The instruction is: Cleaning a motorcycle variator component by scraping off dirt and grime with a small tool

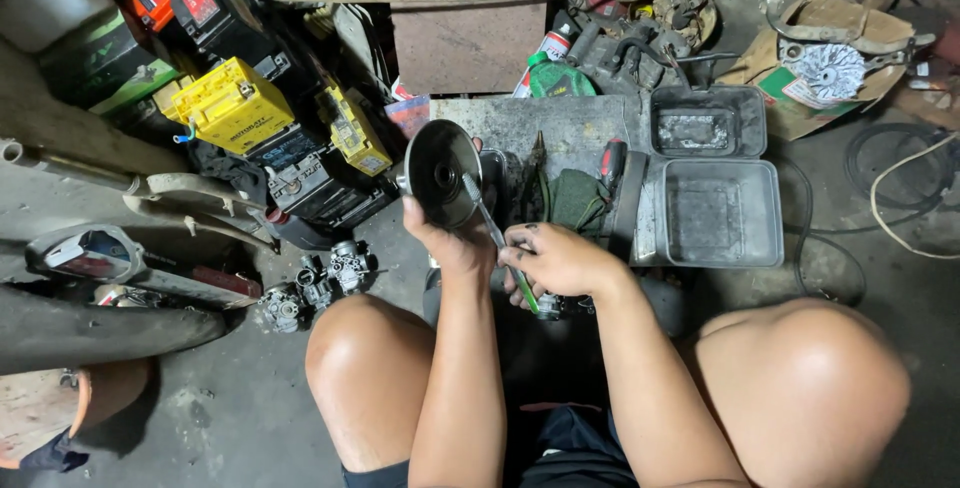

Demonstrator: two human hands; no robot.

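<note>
My left hand (447,239) grips a dark round metal dish-shaped part (440,170), held up on edge above the floor. My right hand (557,259) holds a slim metal tool with a green handle (497,240); its tip reaches into the centre of the round part. Both forearms come up between my bare knees. A small metal piece (548,306) lies on the floor just under my right hand.
An open grey metal box (712,210) lies to the right. Yellow and black batteries (228,106) pile up on the left, with carburettors (322,281) on the floor. A green cloth (575,198), a red-handled screwdriver (611,166) and engine parts (640,28) lie ahead.
</note>
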